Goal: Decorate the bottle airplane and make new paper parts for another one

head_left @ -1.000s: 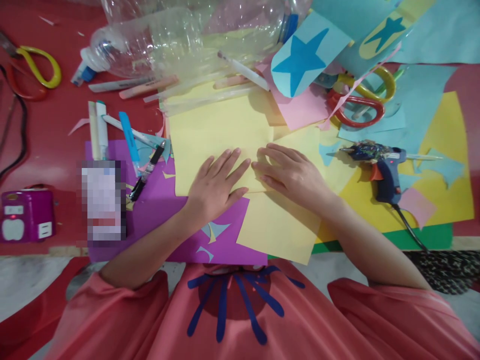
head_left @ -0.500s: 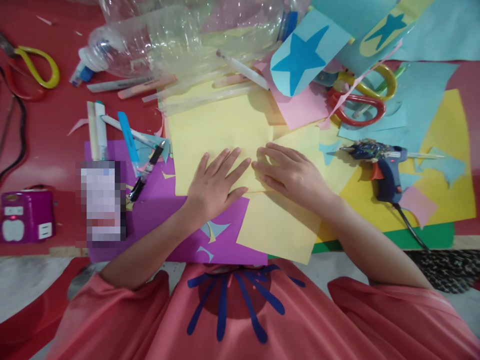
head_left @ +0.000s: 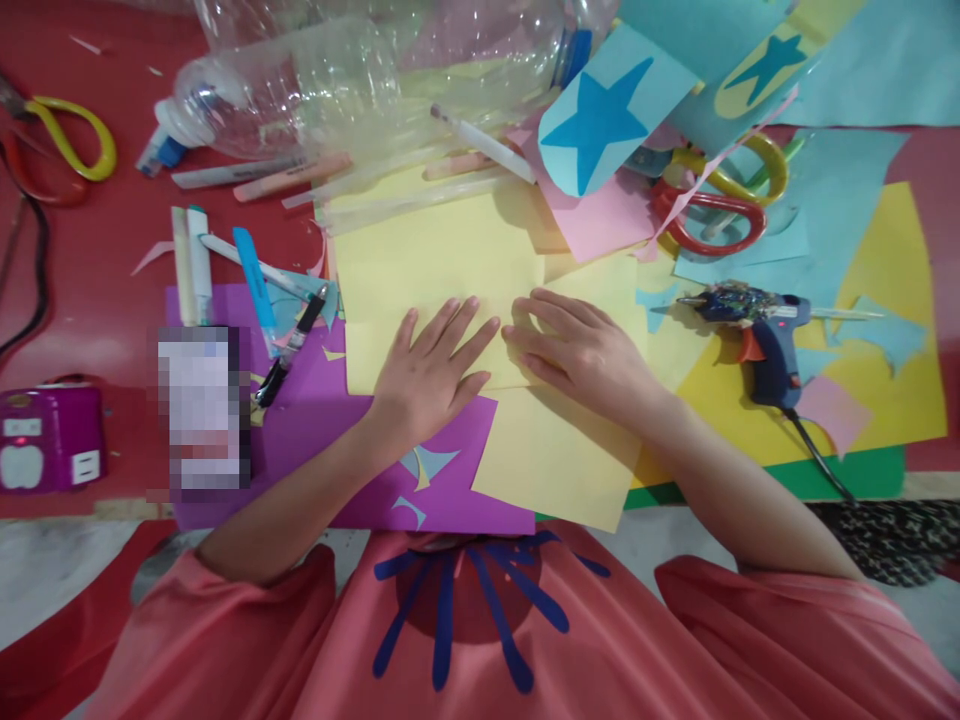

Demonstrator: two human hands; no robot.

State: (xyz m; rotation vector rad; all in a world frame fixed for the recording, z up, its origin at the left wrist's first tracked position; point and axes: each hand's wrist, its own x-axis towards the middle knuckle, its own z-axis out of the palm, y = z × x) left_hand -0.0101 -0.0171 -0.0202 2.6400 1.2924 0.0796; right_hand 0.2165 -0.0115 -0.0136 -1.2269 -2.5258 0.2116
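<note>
Pale yellow paper [head_left: 442,250] lies in the middle of the table, over a purple sheet [head_left: 315,420] and beside a brighter yellow one [head_left: 892,390]. My left hand [head_left: 431,375] rests flat on the pale paper with its fingers spread and holds nothing. Just to its right, my right hand [head_left: 585,350] lies palm down on the same paper, fingers stretched out, also holding nothing. The two hands are a small gap apart. Small blue paper scraps [head_left: 431,465] sit on the purple sheet below my left hand.
A glue gun [head_left: 772,330] and red-and-yellow scissors [head_left: 712,220] lie to the right. Clear plastic bottles [head_left: 300,80] and a blue paper star [head_left: 600,120] are at the back. Pens [head_left: 292,345], a phone [head_left: 202,410] and a purple box [head_left: 49,435] are at the left.
</note>
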